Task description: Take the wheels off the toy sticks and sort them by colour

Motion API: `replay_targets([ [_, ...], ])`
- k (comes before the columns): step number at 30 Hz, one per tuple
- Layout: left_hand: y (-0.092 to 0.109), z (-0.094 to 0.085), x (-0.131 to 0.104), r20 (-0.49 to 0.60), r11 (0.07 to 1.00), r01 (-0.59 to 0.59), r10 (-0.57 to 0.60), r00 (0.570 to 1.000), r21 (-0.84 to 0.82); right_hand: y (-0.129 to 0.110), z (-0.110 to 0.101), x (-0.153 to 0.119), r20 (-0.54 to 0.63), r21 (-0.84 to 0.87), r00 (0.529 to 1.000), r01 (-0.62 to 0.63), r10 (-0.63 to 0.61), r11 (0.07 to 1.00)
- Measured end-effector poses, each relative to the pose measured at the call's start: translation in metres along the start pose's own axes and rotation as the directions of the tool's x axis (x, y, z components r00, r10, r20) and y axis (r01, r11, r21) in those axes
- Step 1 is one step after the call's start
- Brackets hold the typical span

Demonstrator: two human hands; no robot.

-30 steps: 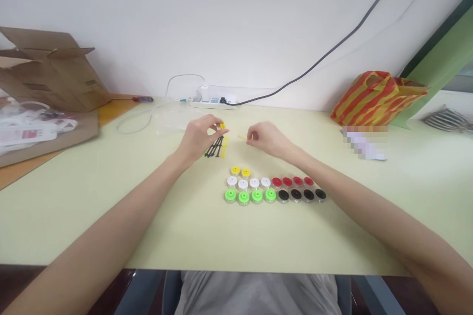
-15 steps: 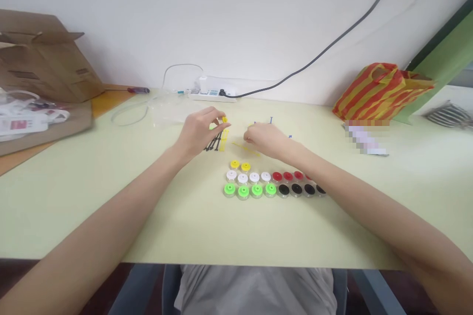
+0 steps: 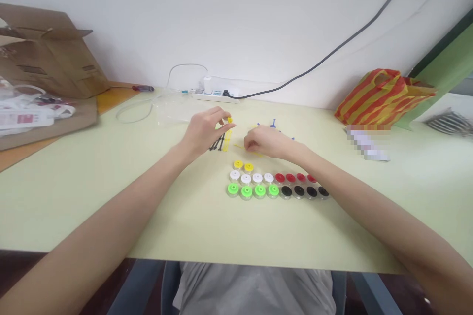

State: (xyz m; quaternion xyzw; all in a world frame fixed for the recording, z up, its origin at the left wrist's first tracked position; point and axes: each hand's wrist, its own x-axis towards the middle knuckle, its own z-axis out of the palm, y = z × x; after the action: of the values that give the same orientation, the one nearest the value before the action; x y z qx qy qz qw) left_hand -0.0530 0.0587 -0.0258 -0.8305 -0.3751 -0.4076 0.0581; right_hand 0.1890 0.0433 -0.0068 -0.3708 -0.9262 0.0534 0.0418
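Observation:
A small yellow piece (image 3: 229, 120) is pinched between the thumb and finger of my left hand (image 3: 209, 130). Below that hand lie black sticks (image 3: 218, 143) and yellow sticks (image 3: 227, 141). My right hand (image 3: 264, 141) is closed low over the table beside thin yellow pieces; what its fingers hold, if anything, is hidden. Blue pieces (image 3: 273, 123) lie behind it. Nearer me are rows of small round pieces: yellow (image 3: 238, 164), white (image 3: 257, 177), red (image 3: 290, 177), green (image 3: 259, 190) and black (image 3: 299, 191). My right forearm hides the rows' right end.
At the back stands a power strip (image 3: 216, 96) with a black cable (image 3: 295, 78). A cardboard box (image 3: 55, 59), a screwdriver (image 3: 143, 88) and a clear plastic bag (image 3: 172, 108) are on the left. A striped bag (image 3: 373, 98) stands at the right.
The view has shifted slightly, so most things appear a little further right. My left hand still pinches the yellow piece. My right hand stays low, with its fingers curled more inward.

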Motion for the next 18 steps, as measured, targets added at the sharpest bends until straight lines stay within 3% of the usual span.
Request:
replay_targets([
  [11, 0.004, 0.0, -0.001, 0.045, 0.999, 0.021, -0.023, 0.999, 0.025, 0.01, 0.008, 0.051, 0.029, -0.061, 0.996, -0.083, 0.085, 0.995],
  [18, 0.005, 0.0, 0.0, 0.041, 0.998, 0.012, -0.014, 0.999, 0.063, 0.004, 0.013, 0.063, -0.008, 0.013, 0.994, -0.106, 0.106, 0.994],
])
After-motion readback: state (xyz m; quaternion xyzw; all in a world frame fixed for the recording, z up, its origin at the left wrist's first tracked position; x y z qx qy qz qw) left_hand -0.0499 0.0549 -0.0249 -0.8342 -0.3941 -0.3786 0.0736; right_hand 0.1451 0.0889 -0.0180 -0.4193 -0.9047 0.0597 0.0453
